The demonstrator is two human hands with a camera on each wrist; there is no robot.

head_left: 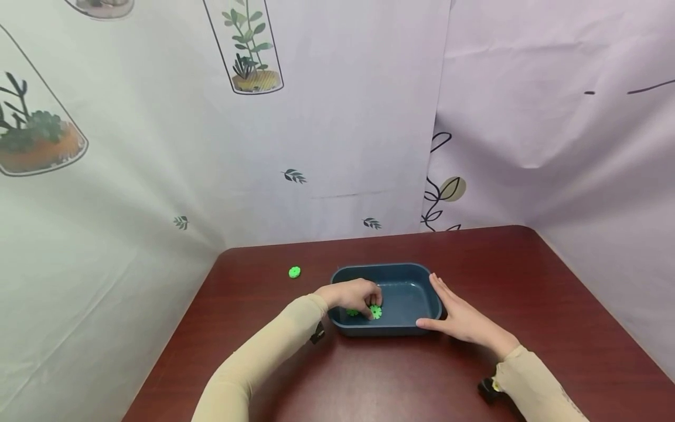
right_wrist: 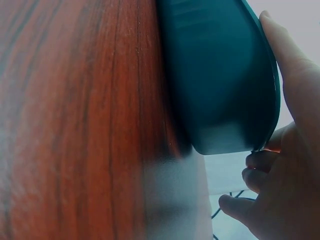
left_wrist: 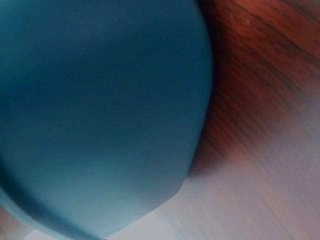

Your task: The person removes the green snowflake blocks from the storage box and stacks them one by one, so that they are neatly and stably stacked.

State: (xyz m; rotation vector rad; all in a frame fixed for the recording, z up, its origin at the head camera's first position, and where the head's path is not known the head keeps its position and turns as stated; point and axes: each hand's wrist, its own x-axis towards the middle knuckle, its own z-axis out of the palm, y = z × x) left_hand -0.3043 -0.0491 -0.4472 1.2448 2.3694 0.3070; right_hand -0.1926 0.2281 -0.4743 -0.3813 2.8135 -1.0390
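A dark blue rectangular basin (head_left: 406, 329) stands on the table. My left hand (head_left: 352, 294) reaches over its left end, fingers bent down inside, and pinches a green notched disc (head_left: 376, 312) between thumb and fingers. Another green piece (head_left: 352, 312) shows below this hand, partly covered. At the basin's right end, my right hand (head_left: 464, 316) is spread with straight fingers touching the rim and the thumb by the front corner. The right wrist view has this hand (right_wrist: 295, 165) along the basin's edge. The left wrist view shows only the basin's outer wall (left_wrist: 110, 110) and wood.
One more green disc (head_left: 295, 272) lies on the reddish-brown table (head_left: 401, 375), behind and left of the basin. Printed cloth (head_left: 337, 135) hangs along the table's back and sides. Each sleeve has a small black device (head_left: 488, 389) under its wrist.
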